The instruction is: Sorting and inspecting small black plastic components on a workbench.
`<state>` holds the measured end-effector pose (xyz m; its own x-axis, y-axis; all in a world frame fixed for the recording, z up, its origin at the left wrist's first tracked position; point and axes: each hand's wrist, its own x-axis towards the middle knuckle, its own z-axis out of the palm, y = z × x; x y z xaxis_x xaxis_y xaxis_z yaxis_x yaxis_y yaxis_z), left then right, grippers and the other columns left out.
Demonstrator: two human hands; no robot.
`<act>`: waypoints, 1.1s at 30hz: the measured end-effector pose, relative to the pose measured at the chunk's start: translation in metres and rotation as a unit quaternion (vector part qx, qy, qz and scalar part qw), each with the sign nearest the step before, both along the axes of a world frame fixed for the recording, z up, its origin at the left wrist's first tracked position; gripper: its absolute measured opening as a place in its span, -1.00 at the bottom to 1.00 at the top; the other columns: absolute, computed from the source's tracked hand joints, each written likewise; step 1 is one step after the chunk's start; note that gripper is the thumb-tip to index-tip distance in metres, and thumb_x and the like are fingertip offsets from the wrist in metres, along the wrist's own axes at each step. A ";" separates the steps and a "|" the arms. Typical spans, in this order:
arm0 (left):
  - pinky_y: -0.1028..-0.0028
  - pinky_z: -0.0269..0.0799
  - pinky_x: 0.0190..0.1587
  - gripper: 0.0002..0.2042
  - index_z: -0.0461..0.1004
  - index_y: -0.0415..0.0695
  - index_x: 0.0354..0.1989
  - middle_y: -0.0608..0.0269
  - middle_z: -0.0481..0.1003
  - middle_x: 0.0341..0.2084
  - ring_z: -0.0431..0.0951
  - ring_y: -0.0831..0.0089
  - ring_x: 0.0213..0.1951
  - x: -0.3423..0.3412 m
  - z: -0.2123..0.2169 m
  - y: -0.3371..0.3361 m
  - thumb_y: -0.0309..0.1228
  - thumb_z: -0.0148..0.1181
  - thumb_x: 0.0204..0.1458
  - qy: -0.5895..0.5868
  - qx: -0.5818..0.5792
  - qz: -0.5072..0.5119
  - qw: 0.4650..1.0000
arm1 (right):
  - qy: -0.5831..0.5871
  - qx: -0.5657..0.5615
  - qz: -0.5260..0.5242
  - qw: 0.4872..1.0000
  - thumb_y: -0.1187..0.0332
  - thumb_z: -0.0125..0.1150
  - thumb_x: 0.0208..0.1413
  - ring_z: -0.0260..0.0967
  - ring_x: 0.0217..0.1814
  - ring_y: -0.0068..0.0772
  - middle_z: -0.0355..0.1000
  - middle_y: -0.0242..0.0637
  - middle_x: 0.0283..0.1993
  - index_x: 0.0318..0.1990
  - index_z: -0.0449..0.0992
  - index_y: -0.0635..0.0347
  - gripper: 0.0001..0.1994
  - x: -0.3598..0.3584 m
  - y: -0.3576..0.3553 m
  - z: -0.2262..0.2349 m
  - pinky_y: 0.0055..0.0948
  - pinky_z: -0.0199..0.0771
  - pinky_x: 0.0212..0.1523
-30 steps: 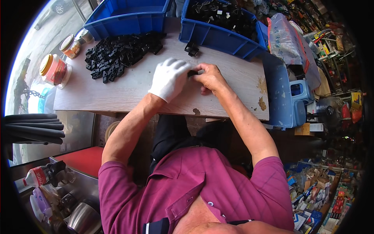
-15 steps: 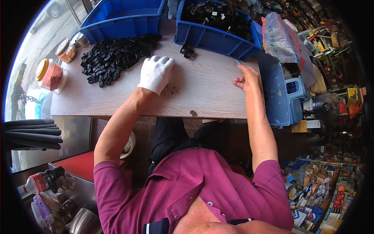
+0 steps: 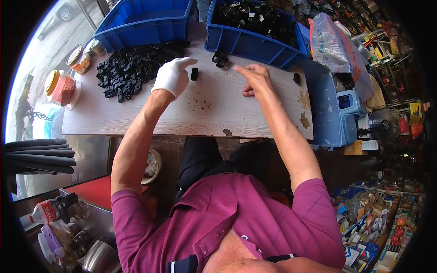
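My left hand (image 3: 172, 76), in a white knit glove, is open over the table, its index finger stretched to the right. Just beside its fingertips a small black plastic piece (image 3: 194, 73) stands on the tabletop, apart from the glove. My bare right hand (image 3: 256, 78) is also open, index finger extended and thumb apart, with nothing visible in it. Its fingertip comes close to a black plastic clip (image 3: 220, 59) below the right-hand bin. Another small black piece (image 3: 297, 78) lies near the table's right edge. Left of the glove spreads a heap of black plastic pieces (image 3: 125, 73).
Two blue bins stand at the back: the left bin (image 3: 150, 32) shows a bare inside, while the right bin (image 3: 255, 45) holds many black parts. Lidded jars (image 3: 63, 88) line the left edge. A blue plastic stool (image 3: 325, 107) adjoins the wooden table (image 3: 182, 123) on the right.
My right hand has moved left from the table's right side, where a black piece now shows. My left hand has shifted slightly left and extended its index finger, with a black piece now visible beside it.
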<state>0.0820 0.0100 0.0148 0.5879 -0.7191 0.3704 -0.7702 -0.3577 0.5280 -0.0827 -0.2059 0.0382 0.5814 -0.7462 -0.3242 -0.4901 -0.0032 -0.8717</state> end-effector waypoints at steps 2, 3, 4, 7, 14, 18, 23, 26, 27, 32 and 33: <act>0.21 0.57 0.12 -0.52 0.65 0.05 0.10 0.06 0.55 0.16 0.61 0.00 0.07 -0.007 -0.001 0.001 -0.65 0.07 0.03 -0.082 0.046 -0.018 0.995 | 0.029 -0.024 0.029 0.999 -0.05 0.56 0.00 0.38 -0.62 -0.51 0.40 -0.36 -0.52 -0.08 0.53 0.19 -0.46 0.015 0.011 0.006 -0.46 0.55 -0.64; 0.20 0.58 0.11 -0.51 0.65 0.06 0.10 0.11 0.53 0.20 0.61 0.01 0.07 -0.009 -0.003 0.000 -0.65 0.09 0.01 -0.145 0.058 -0.024 0.987 | 0.046 -0.032 0.035 0.998 -0.04 0.55 0.01 0.37 -0.62 -0.52 0.40 -0.36 -0.51 -0.10 0.53 0.21 -0.47 0.021 0.016 0.009 -0.46 0.54 -0.64; 0.19 0.60 0.04 -0.55 0.65 0.05 0.06 0.17 0.54 0.16 0.60 0.02 0.02 -0.011 0.001 0.000 -0.62 0.16 -0.03 -0.166 0.067 -0.050 0.983 | 0.031 -0.042 0.050 0.997 -0.04 0.56 -0.02 0.37 -0.60 -0.50 0.41 -0.34 -0.49 -0.11 0.52 0.23 -0.45 0.022 0.021 0.009 -0.45 0.55 -0.63; 0.20 0.61 -0.12 -0.66 0.63 -0.04 -0.04 0.19 0.60 -0.08 0.61 0.07 -0.12 -0.008 0.001 -0.002 -0.53 0.25 -0.05 -0.223 0.095 -0.110 0.964 | 0.086 -0.076 0.051 0.992 -0.07 0.56 -0.05 0.41 -0.53 -0.45 0.45 -0.27 -0.39 -0.08 0.51 0.24 -0.40 0.040 0.026 0.009 -0.44 0.57 -0.60; 0.19 0.61 -0.17 -0.77 0.53 -0.10 -0.14 0.15 0.64 -0.26 0.63 0.02 -0.18 -0.024 0.005 0.003 -0.54 0.21 -0.01 -0.189 0.096 -0.111 0.971 | 0.142 -0.116 0.052 0.982 -0.01 0.51 -0.02 0.52 -0.46 -0.38 0.55 -0.20 -0.26 -0.05 0.52 0.20 -0.46 0.055 0.036 0.018 -0.37 0.63 -0.58; 0.17 0.56 -0.22 -0.83 0.52 -0.10 -0.16 0.13 0.63 -0.34 0.61 0.07 -0.28 -0.034 -0.003 0.009 -0.52 0.23 0.05 -0.171 0.030 -0.074 0.982 | 0.120 -0.119 0.053 0.984 0.08 0.46 -0.01 0.52 -0.50 -0.40 0.55 -0.22 -0.33 -0.07 0.54 0.21 -0.54 0.053 0.030 0.008 -0.36 0.63 -0.59; 0.20 0.51 -0.20 -0.80 0.57 -0.07 -0.12 0.19 0.61 -0.34 0.60 0.13 -0.27 -0.023 -0.007 0.014 -0.51 0.25 0.06 -0.237 -0.133 0.000 0.962 | 0.068 -0.090 0.054 0.992 0.21 0.43 -0.04 0.42 -0.60 -0.44 0.49 -0.27 -0.46 -0.09 0.57 0.22 -0.61 0.040 0.021 -0.004 -0.37 0.58 -0.63; 0.21 0.54 -0.14 -0.78 0.59 -0.08 -0.08 0.17 0.63 -0.27 0.62 0.13 -0.19 -0.011 -0.010 0.019 -0.51 0.23 0.09 -0.210 -0.165 0.027 0.963 | 0.079 -0.079 0.070 0.991 0.25 0.45 -0.05 0.38 -0.62 -0.46 0.47 -0.30 -0.48 -0.07 0.58 0.20 -0.61 0.033 0.027 -0.002 -0.38 0.55 -0.65; 0.21 0.56 -0.12 -0.77 0.60 -0.07 -0.06 0.16 0.64 -0.24 0.63 0.12 -0.17 -0.011 -0.016 0.019 -0.51 0.23 0.09 -0.190 -0.175 0.033 0.965 | 0.087 -0.078 0.085 0.989 0.26 0.45 -0.05 0.37 -0.62 -0.47 0.46 -0.31 -0.48 -0.06 0.59 0.20 -0.61 0.031 0.030 0.000 -0.39 0.54 -0.65; 0.19 0.56 -0.06 -0.75 0.59 -0.10 -0.01 0.10 0.64 -0.18 0.62 0.06 -0.13 -0.024 -0.011 0.005 -0.52 0.20 0.14 -0.129 -0.184 0.008 0.975 | 0.096 -0.085 0.158 0.979 0.29 0.47 -0.04 0.32 -0.65 -0.54 0.44 -0.39 -0.51 -0.03 0.63 0.14 -0.62 0.018 0.038 0.008 -0.45 0.43 -0.69; 0.19 0.56 -0.06 -0.75 0.60 -0.11 -0.01 0.09 0.64 -0.18 0.62 0.05 -0.12 -0.027 -0.007 0.001 -0.53 0.20 0.14 -0.113 -0.178 -0.025 0.977 | 0.098 -0.085 0.157 0.979 0.29 0.47 -0.04 0.32 -0.65 -0.54 0.44 -0.39 -0.51 -0.03 0.63 0.14 -0.62 0.017 0.037 0.006 -0.45 0.43 -0.69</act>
<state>0.0553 0.0107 0.0079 0.4288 -0.5476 0.7186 -0.8937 -0.1407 0.4260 -0.0660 -0.1690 0.0446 0.7293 -0.5939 -0.3398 -0.6000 -0.3164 -0.7347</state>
